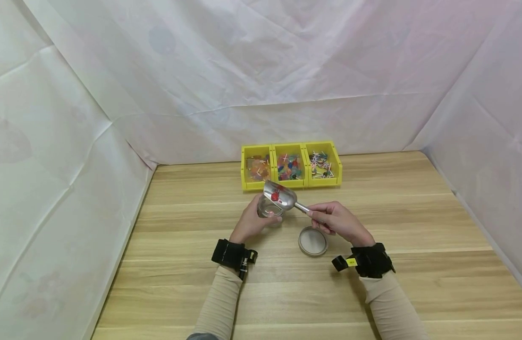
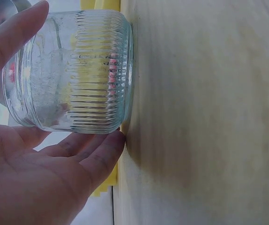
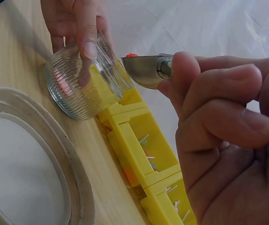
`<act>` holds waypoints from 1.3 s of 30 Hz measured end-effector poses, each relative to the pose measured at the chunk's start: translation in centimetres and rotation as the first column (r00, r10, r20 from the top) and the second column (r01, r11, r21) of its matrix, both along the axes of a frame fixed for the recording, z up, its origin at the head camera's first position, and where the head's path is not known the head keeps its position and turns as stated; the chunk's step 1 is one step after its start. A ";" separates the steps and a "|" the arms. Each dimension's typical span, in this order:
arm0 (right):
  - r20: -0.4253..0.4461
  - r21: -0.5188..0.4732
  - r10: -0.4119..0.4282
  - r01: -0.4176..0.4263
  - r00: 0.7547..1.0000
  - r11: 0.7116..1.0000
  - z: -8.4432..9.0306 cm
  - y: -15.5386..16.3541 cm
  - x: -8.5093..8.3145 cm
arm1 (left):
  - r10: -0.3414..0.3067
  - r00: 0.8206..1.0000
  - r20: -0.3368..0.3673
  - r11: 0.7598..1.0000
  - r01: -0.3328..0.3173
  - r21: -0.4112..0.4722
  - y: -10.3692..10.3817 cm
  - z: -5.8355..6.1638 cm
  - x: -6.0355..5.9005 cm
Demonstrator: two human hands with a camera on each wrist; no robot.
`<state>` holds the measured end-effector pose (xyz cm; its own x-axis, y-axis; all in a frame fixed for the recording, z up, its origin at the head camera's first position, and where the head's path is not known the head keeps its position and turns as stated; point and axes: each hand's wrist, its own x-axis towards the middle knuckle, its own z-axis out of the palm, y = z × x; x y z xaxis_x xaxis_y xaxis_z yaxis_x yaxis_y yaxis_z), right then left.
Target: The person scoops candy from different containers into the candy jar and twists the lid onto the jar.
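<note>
My left hand [image 1: 248,223] grips a clear ribbed glass jar [image 2: 92,70], thumb on one side and fingers on the other. The jar stands on the table with its mouth up, and something small, pink and white shows at its bottom. In my right hand [image 1: 340,221] is the handle of a shiny metal scoop [image 1: 288,200], pinched between thumb and fingers. The scoop's bowl reaches over the jar's mouth. A red candy [image 1: 275,196] lies in the bowl. Below and between the hands, a round lid [image 1: 313,241] lies on the table.
Behind the jar stands a row of yellow bins [image 1: 292,184] in three compartments. They hold colourful small pieces, many with white sticks. White cloth [image 1: 261,118] hangs at the back and both sides of the wooden table [image 1: 180,264].
</note>
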<state>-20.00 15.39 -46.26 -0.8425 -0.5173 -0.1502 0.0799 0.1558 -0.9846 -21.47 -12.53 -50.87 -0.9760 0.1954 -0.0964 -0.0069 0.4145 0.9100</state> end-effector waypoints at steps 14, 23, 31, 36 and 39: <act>-0.014 0.010 0.010 -0.010 1.000 1.000 0.1 0.0 0.0 | -0.006 1.000 -0.016 1.000 0.006 -0.011 -0.1 -0.1 -0.1; -0.009 0.038 0.004 -0.004 1.000 0.999 0.1 0.0 0.0 | -0.009 1.000 -0.016 1.000 0.009 -0.015 -0.1 -0.1 -0.1; -0.020 0.061 0.000 0.002 1.000 0.998 0.1 -0.1 -0.1 | -0.010 1.000 -0.010 1.000 0.010 -0.011 -0.1 -0.2 -0.1; -0.021 0.067 -0.005 0.006 1.000 0.998 0.3 -0.2 0.0 | -0.012 1.000 -0.010 1.000 0.012 -0.004 -0.2 -0.2 -0.1; -0.021 0.070 -0.007 0.009 1.000 0.998 0.3 -0.2 0.1 | -0.015 1.000 -0.010 1.000 0.015 0.009 -0.2 -0.2 0.0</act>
<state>-19.90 15.23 -45.95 -0.8499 -0.4994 -0.1680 0.0606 0.2240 -0.9727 -21.52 -12.70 -51.03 -0.9738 0.2110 -0.0853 0.0080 0.4063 0.9137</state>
